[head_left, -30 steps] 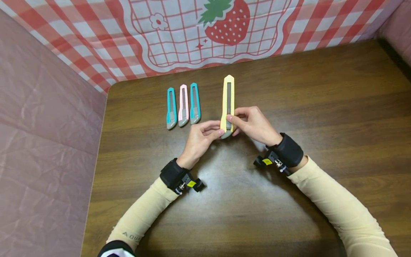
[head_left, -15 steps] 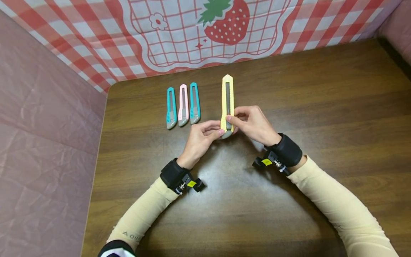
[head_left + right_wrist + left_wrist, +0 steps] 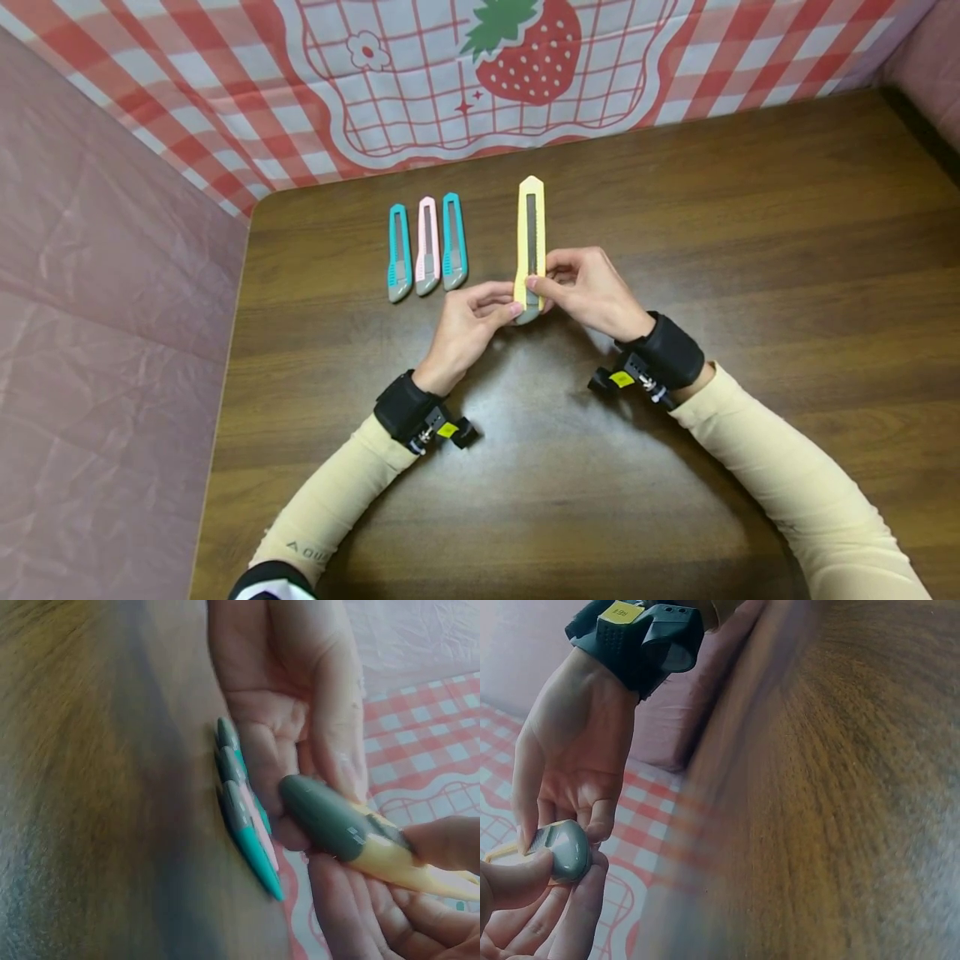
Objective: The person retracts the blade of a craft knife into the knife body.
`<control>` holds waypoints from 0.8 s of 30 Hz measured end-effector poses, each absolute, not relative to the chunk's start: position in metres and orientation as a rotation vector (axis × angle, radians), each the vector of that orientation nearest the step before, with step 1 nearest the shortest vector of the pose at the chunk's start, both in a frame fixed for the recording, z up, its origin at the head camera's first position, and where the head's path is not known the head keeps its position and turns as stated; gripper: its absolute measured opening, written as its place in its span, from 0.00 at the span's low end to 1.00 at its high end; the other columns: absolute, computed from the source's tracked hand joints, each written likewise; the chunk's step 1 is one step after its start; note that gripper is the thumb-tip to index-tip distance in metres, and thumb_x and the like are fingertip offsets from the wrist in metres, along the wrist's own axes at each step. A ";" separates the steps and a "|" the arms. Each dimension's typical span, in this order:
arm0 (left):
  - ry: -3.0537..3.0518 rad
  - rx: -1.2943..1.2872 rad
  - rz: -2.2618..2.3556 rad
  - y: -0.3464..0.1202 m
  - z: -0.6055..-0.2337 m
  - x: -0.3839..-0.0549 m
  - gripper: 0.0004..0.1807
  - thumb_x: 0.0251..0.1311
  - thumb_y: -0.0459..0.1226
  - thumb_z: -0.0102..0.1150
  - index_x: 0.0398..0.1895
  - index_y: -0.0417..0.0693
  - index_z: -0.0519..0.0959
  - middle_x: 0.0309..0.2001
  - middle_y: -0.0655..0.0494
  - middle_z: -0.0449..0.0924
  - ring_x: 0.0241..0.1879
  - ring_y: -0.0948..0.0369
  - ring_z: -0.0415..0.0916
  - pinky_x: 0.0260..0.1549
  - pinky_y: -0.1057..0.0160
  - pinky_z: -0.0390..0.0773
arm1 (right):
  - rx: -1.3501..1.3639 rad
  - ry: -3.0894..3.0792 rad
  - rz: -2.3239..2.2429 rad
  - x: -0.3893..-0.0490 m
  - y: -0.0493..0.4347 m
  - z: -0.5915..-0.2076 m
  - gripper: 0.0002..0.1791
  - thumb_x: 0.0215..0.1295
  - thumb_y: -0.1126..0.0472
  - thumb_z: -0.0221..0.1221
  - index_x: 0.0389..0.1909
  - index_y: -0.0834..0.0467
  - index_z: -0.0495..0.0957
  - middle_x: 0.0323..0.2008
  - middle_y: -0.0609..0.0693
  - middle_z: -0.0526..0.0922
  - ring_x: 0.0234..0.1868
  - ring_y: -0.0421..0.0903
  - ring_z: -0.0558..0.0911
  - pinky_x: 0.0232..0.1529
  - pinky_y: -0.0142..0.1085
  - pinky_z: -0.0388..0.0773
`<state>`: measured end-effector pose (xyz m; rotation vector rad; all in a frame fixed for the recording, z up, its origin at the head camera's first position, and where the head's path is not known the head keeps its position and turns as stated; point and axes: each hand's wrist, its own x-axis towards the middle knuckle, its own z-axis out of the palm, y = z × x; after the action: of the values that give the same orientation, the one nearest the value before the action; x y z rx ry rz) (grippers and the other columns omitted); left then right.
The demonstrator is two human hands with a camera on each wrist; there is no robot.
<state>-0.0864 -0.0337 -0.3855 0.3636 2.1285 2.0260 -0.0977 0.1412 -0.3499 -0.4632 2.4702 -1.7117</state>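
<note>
A yellow utility knife [image 3: 532,229] with a grey end cap [image 3: 571,851] is held upright between both hands, its tip pointing toward the back cloth. My left hand [image 3: 467,327] pinches its lower end, thumb on the front near the cap. My right hand [image 3: 597,292] grips the right side, thumb pressing on the slider area of the front slot. No blade sticks out at the top. In the right wrist view the yellow body [image 3: 390,862] shows between the fingers of both hands. Fingers behind the knife are partly hidden in the head view.
To the left lie a teal knife [image 3: 400,250], a pink knife [image 3: 428,246] and a second teal knife [image 3: 454,242], side by side on the brown wooden table [image 3: 712,208]. A red-and-white checked strawberry cloth [image 3: 420,100] hangs behind, a pinkish cloth [image 3: 112,292] at left.
My right thumb has slid slightly down the knife's slot toward the grey end. My left hand stays in place, and the other knives lie as before.
</note>
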 end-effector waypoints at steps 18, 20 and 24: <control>2.102 0.377 2.014 -0.038 -0.382 -0.088 0.13 0.56 0.24 0.57 0.45 0.26 0.76 0.39 0.31 0.79 0.36 0.55 0.79 0.41 0.47 0.81 | -0.491 2.358 -1.812 -0.101 0.141 -0.354 0.07 0.60 0.73 0.56 0.37 0.75 0.75 0.29 0.68 0.81 0.23 0.60 0.79 0.21 0.29 0.81; 2.103 0.385 2.006 -0.039 -0.382 -0.089 0.13 0.56 0.24 0.57 0.45 0.26 0.75 0.39 0.31 0.79 0.36 0.55 0.79 0.41 0.48 0.81 | -0.494 2.361 -1.824 -0.101 0.140 -0.355 0.08 0.60 0.73 0.56 0.38 0.75 0.74 0.30 0.68 0.81 0.23 0.60 0.79 0.21 0.29 0.81; 2.111 0.397 1.974 -0.040 -0.382 -0.091 0.13 0.57 0.24 0.57 0.46 0.26 0.75 0.40 0.31 0.79 0.37 0.55 0.79 0.40 0.53 0.82 | -0.519 2.391 -1.822 -0.101 0.139 -0.357 0.08 0.60 0.73 0.57 0.38 0.75 0.75 0.30 0.68 0.81 0.23 0.59 0.80 0.22 0.29 0.81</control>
<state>-0.0906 -0.0404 -0.3818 0.3968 2.1114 1.9745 -0.1009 0.1392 -0.3568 -0.5193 2.3910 -1.8220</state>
